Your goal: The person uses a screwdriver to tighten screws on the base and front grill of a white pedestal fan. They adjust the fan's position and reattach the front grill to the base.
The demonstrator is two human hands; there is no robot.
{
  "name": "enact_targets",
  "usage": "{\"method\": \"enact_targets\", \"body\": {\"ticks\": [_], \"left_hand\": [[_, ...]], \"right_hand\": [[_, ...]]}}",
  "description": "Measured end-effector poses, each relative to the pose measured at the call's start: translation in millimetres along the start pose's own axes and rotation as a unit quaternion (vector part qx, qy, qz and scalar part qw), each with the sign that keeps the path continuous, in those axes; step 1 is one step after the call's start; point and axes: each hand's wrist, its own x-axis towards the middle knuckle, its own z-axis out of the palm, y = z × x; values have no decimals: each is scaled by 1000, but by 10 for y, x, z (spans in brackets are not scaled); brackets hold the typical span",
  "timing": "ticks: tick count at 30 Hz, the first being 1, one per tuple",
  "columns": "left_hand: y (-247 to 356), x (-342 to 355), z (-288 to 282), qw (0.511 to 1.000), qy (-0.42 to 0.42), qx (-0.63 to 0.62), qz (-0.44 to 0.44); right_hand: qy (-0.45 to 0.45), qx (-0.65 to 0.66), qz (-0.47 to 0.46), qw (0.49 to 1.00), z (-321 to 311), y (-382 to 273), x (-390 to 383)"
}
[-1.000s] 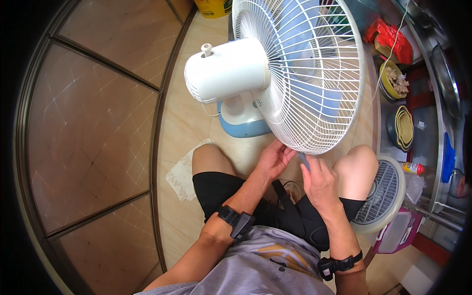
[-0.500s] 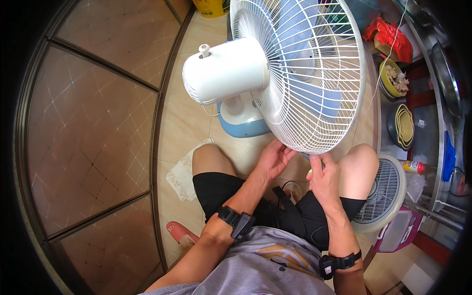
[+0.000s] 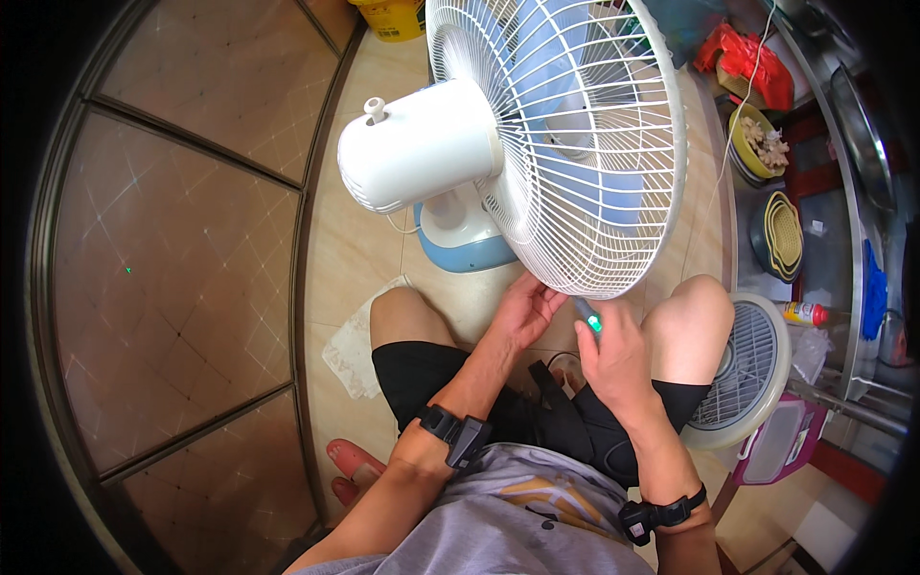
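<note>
A white standing fan (image 3: 412,144) with a round wire guard (image 3: 613,134), pale blue blades (image 3: 551,62) and a blue-and-white base (image 3: 465,251) fills the top centre of the head view. My left hand (image 3: 522,311) is at the guard's bottom rim, fingers curled against it. My right hand (image 3: 613,355), just to its right, grips a slim grey tool (image 3: 591,316) with a lit green spot, its tip at or near the rim; whether it touches is hidden. My bent knees are on either side of both hands.
Sliding panels (image 3: 177,278) line the left. A yellow bucket (image 3: 393,19) stands behind. At right, a metal rack (image 3: 843,240) has bowls (image 3: 776,240) and a red bag (image 3: 738,62). A grey round grille (image 3: 738,374) sits by my right knee. A white cloth (image 3: 350,345) lies on the floor.
The fan appears further left in the view. My right hand has shifted slightly, and the green light on the grey tool now shows clearly. A pink slipper has come into sight.
</note>
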Motion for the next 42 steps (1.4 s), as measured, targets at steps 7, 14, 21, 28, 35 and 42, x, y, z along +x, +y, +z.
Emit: {"method": "enact_targets", "body": {"ticks": [7,14,21,28,35,42], "left_hand": [[-3,-13,9,1000,-7,-3,3],[8,-22,57,1000,-1,10,12],[16,-11,20,1000,3,28,4],[34,-23,55,999,-4,51,3],[46,-65,100,998,27,59,3],[7,-23,21,999,-2,49,9]], "right_hand": [[-127,169,313,926,-87,10,107],[-44,-57,-50,996,-82,-33,60],[-92,116,237,960,-73,-24,77],[-76,71,149,983,10,39,66],[-68,-103,-75,990,-25,30,13],[-120,238,372,889,16,46,110]]}}
